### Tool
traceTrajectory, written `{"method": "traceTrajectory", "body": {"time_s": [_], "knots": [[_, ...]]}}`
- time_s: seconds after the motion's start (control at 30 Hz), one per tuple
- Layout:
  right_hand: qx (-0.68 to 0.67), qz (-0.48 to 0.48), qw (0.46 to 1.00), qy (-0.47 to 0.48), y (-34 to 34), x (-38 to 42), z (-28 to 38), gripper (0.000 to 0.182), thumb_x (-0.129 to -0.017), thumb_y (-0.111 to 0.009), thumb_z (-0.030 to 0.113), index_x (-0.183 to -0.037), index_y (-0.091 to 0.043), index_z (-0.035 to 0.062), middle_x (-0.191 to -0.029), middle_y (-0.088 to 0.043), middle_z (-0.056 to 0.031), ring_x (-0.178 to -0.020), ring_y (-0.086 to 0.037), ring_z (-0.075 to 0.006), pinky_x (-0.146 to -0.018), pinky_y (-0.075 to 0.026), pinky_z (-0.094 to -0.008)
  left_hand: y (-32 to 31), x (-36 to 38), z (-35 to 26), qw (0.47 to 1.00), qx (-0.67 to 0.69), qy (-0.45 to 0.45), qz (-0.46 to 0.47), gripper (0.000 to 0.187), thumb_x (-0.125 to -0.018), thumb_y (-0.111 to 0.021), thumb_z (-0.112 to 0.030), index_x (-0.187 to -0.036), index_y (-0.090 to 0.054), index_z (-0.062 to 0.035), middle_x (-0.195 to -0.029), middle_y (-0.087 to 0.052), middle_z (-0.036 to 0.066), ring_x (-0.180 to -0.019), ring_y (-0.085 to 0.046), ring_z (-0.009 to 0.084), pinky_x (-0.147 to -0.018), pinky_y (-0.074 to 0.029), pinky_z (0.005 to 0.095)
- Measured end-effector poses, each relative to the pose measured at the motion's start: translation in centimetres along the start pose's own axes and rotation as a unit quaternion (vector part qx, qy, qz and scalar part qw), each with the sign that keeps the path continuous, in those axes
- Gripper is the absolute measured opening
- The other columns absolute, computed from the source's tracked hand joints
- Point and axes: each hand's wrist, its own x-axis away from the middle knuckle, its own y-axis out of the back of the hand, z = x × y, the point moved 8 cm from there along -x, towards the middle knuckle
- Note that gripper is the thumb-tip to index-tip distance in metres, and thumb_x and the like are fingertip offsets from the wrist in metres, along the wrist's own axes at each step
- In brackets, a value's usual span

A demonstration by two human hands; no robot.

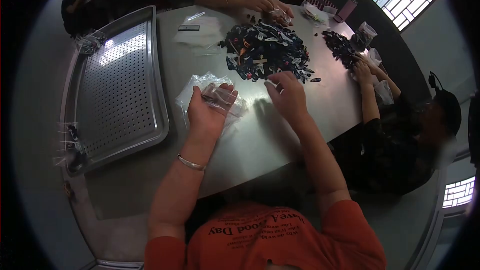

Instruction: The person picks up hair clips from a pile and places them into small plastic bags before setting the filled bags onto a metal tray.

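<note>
My left hand (210, 112) is palm up with its fingers curled round a small clear plastic bag (218, 96) that has something dark in it. Under and beside it lies a stack of clear plastic bags (187, 101) on the metal table (240, 152). My right hand (288, 94) hovers at the near edge of a large pile of small dark pieces (270, 50), thumb and fingers bent with a gap between them. Nothing shows in that gap. A few orange, red and pale bits are mixed into the pile.
A perforated metal tray (161, 115) stands at the left. Beyond the pile, a co-worker's hands (272, 7) hold clear plastic. Another co-worker's hands (366, 67) touch a smaller dark pile (339, 47) at the right. A phone (188, 28) and a pink bottle (346, 10) are farther back.
</note>
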Motion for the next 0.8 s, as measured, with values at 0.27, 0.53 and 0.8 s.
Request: {"method": "traceTrajectory", "body": {"time_s": [0.27, 0.53, 0.8], "knots": [[0.136, 0.050, 0.988, -0.046, -1.1, -1.9, -6.8, 0.031, -0.075, -0.072, 0.021, -0.101, -0.066, 0.0060, -0.096, -0.060, -0.0121, -0.079, -0.062, -0.0262, -0.074, -0.051, -0.0362, 0.0, 0.0, 0.4, 1.000, 0.000, 0.008, -0.004, 0.046, -0.099, -0.032, -0.042, -0.110, -0.046, 0.0003, -0.109, -0.054, 0.025, -0.101, -0.057, 0.0381, -0.094, -0.043, 0.0546], [0.117, 0.086, 0.989, -0.010, -1.6, -1.8, -6.0, 0.021, -0.074, -0.071, 0.017, -0.089, -0.069, 0.0031, -0.088, -0.061, -0.0127, -0.079, -0.063, -0.0271, -0.074, -0.051, -0.0356, 0.1, -0.1, 0.3, 1.000, -0.001, 0.009, -0.009, 0.047, -0.099, -0.033, -0.043, -0.112, -0.044, 0.0006, -0.108, -0.055, 0.024, -0.102, -0.056, 0.0379, -0.095, -0.043, 0.0543], [-0.053, 0.099, 0.994, -0.003, -3.9, -2.5, -1.9, 0.018, -0.073, -0.069, 0.014, -0.086, -0.068, 0.0021, -0.087, -0.061, -0.0118, -0.077, -0.063, -0.0263, -0.071, -0.051, -0.0348, -0.2, 0.3, 0.3, 1.000, -0.005, 0.006, -0.001, 0.046, -0.099, -0.032, -0.043, -0.111, -0.044, 0.0003, -0.106, -0.055, 0.024, -0.101, -0.056, 0.0370, -0.094, -0.044, 0.0541]]}}
